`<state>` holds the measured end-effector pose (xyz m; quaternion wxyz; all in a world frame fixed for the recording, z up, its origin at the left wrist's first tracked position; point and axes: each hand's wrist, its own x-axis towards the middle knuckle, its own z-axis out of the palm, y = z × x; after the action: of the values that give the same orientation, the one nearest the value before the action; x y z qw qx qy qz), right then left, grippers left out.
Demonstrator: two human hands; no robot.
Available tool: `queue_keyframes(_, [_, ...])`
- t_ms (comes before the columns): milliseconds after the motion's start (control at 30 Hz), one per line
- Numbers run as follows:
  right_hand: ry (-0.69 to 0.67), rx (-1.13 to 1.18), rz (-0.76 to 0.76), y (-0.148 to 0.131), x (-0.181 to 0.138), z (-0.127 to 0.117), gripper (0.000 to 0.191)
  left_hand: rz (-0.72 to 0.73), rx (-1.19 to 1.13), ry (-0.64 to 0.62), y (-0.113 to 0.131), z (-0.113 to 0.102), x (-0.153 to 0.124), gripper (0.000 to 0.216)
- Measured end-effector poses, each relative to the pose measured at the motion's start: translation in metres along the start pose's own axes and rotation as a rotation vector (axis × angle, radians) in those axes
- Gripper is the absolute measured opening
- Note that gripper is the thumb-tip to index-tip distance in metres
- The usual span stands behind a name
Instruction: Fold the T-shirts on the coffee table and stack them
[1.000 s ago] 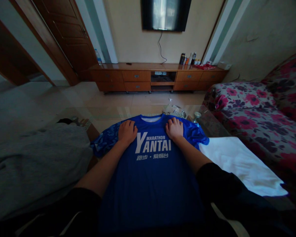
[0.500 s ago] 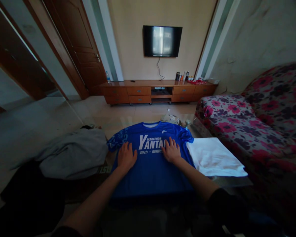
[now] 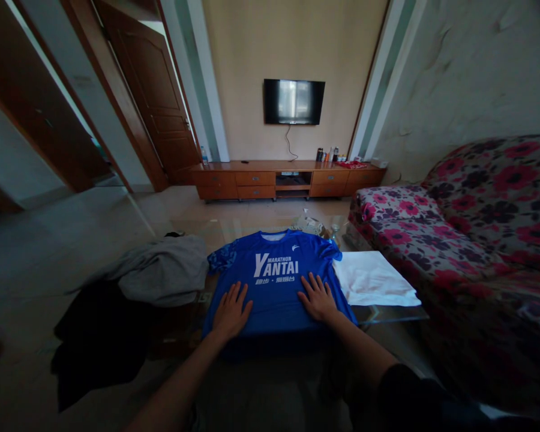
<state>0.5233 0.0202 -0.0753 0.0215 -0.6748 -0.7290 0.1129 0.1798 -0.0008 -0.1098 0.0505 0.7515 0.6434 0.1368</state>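
Note:
A blue T-shirt with white "YANTAI" lettering lies flat, front up, on a glass table. My left hand rests palm down on the shirt's lower left part, fingers spread. My right hand lies flat on its lower right part, fingers apart as well. Neither hand grips the cloth.
A folded white cloth lies right of the shirt. A grey garment and a black one lie to the left. A floral sofa stands at the right. A wooden TV cabinet is at the far wall.
Both hands have slid from the shirt's shoulders down toward its hem, fingers now spread. The view has pulled back and tilted up, showing more of the room.

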Motion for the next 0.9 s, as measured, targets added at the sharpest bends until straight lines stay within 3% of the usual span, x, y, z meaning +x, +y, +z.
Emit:
queue_keyframes(200, [0.010,-0.026,0.165,0.010,0.007,-0.002,0.071,-0.175,-0.267,0.127,-0.013,-0.005,0.023,0.060])
queue_keyframes(267, [0.010,-0.026,0.202,0.002,0.008,-0.006,0.073,-0.362,-0.522,0.239,-0.020,-0.015,0.042,0.055])
queue_keyframes(333, [0.008,-0.016,0.188,-0.010,0.007,-0.013,0.076,-0.642,-0.852,0.378,-0.028,-0.026,0.064,0.048])
queue_keyframes(433, [0.003,0.003,0.047,-0.030,0.000,-0.030,0.074,-0.807,-1.048,0.425,-0.043,-0.037,0.093,0.044])
queue_keyframes(700, [-0.067,0.072,-0.107,-0.052,-0.018,-0.055,0.064,-0.883,-1.331,0.417,-0.066,-0.041,0.137,0.034])
queue_keyframes(900, [-0.074,0.084,-0.145,-0.043,-0.017,-0.052,0.059,-0.906,-1.371,0.562,-0.071,-0.040,0.145,0.026])
